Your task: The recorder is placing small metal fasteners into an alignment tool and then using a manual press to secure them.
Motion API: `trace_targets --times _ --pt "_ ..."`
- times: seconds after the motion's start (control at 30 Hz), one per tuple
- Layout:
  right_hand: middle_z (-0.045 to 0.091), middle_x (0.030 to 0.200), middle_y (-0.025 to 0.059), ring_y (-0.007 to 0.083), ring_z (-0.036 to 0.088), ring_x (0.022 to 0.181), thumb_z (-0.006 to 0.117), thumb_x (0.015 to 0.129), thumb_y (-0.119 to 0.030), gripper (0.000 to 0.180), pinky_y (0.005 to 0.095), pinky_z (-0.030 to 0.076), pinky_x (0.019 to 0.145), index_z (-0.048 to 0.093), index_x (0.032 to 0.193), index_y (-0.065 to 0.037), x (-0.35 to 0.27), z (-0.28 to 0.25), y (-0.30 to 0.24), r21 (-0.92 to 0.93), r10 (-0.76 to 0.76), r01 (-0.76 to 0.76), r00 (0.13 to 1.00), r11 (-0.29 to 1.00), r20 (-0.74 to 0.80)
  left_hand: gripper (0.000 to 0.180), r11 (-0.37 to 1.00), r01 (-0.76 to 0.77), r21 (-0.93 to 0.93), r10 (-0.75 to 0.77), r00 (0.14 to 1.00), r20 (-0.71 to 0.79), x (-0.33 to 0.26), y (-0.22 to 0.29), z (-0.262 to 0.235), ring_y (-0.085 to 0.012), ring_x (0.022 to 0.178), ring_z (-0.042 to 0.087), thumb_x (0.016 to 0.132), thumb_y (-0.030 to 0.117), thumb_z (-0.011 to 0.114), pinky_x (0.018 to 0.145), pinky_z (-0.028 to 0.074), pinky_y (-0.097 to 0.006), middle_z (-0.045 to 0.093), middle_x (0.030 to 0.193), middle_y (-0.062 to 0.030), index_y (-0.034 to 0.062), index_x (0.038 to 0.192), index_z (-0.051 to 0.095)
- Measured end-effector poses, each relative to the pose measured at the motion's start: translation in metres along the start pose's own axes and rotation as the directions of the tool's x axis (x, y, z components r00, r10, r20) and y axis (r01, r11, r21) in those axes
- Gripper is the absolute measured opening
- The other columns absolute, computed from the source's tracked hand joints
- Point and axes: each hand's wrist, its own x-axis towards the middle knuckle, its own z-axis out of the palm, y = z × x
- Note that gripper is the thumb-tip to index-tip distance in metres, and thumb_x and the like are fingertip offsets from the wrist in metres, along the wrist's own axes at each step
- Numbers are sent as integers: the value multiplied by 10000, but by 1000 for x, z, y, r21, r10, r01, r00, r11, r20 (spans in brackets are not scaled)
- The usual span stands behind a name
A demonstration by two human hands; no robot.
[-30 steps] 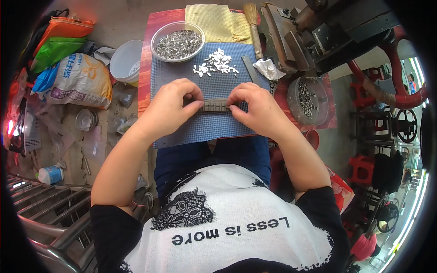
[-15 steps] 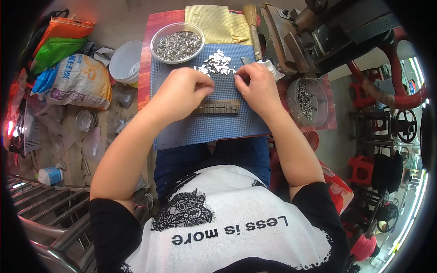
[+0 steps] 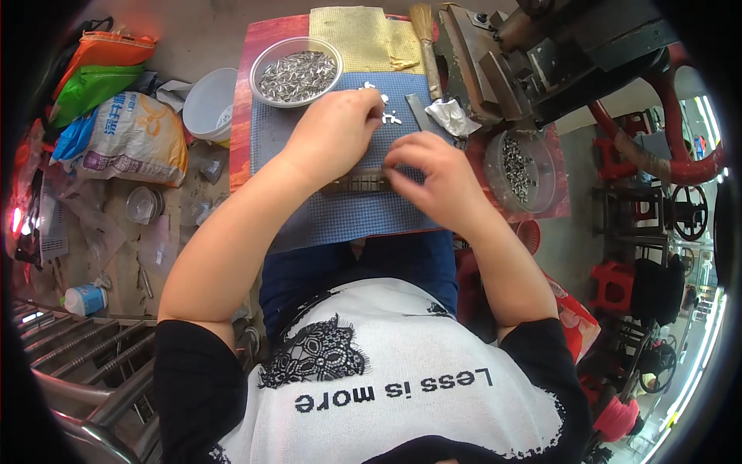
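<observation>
My left hand (image 3: 340, 131) is over the blue textured mat (image 3: 309, 220), its fingers curled together at the small white pieces (image 3: 393, 118). It covers much of that pile, and whatever its fingertips hold is hidden. Below it lies a slotted metal bar (image 3: 359, 184), crosswise on the mat. At the bar's right end is my right hand (image 3: 433, 174), thumb and forefinger bent toward each other; anything between them is too small to make out. A clear round tub (image 3: 297, 71) of small metal pins stands beyond my left hand.
A flat grey metal strip (image 3: 420, 112) and crumpled white paper (image 3: 452, 117) lie right of the pile. Behind them is a straw brush (image 3: 425, 46). A heavy machine (image 3: 533, 73) borders the right side, above a clear bowl (image 3: 533, 182) of metal parts. A white bucket (image 3: 207, 108) stands left.
My left hand has moved right and slightly away from me, over the white pieces. My right hand has come from beside the pile down to the slotted bar.
</observation>
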Motion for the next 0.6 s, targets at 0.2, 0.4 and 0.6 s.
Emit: trace_targets --times 0.2,0.4,0.6 --pt "653 917 94 298 605 901 723 762 -58 102 400 509 832 669 844 -33 -5 15 -8 -148 -142 145 989 978 30 92 918 268 -292 -223 959 176 -34 5 -32 -86 722 581 878 32 689 659 489 -268 655 769 -41 -46 915 657" --pt "660 883 98 309 611 882 698 784 -47 51 406 508 821 664 822 -39 -3 17 -14 -210 -164 171 985 963 51 105 968 151 -203 -117 979 169 -65 -4 -28 -158 754 598 859 38 692 700 502 -306 648 826 -79 -28 934 661" --pt "681 883 120 335 629 893 685 841 -80 62 430 507 806 707 882 -38 25 12 20 -215 35 -86 972 973 -233 108 983 114 -143 -79 970 228 -63 -4 -33 -230 809 615 815 41 719 743 512 -340 653 870 -117 -19 899 688"
